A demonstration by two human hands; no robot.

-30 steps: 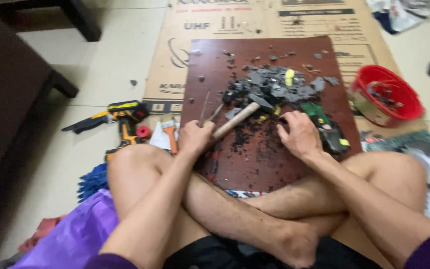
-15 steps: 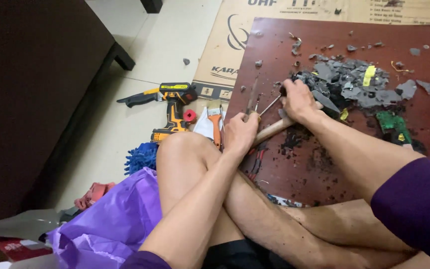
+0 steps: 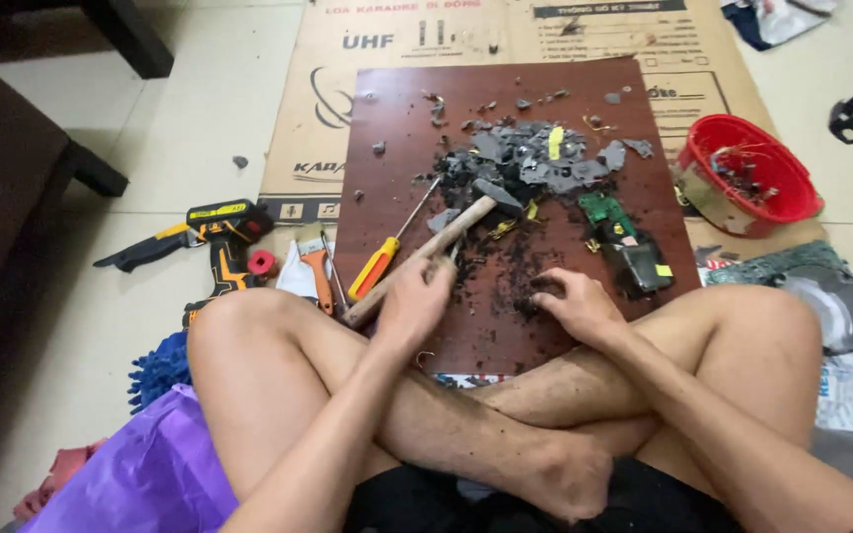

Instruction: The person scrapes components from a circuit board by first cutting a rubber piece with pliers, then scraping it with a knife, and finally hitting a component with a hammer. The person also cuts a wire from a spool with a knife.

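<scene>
I sit cross-legged at a dark red board (image 3: 397, 128) lying on flattened cardboard. My left hand (image 3: 415, 301) grips the wooden handle of a hammer (image 3: 451, 227) whose metal head rests by a heap of broken grey plastic pieces (image 3: 530, 163). An orange-handled screwdriver (image 3: 379, 265) lies on the board just left of the hammer. My right hand (image 3: 573, 304) rests fingers-down on the board among small dark crumbs, holding nothing that I can see. A green circuit board (image 3: 604, 210) and a black part (image 3: 641, 265) lie to its upper right.
A red plastic basket (image 3: 750, 173) with scraps stands at the right. A yellow and black cordless drill (image 3: 211, 237), a small scraper (image 3: 318, 268) and a red roll lie on the tiled floor at the left. Purple cloth (image 3: 140, 474) covers my left side. Dark furniture stands far left.
The view swung back to centre over the board. My right hand came off the debris pile and now rests lower on the board. The screwdriver now lies on the board.
</scene>
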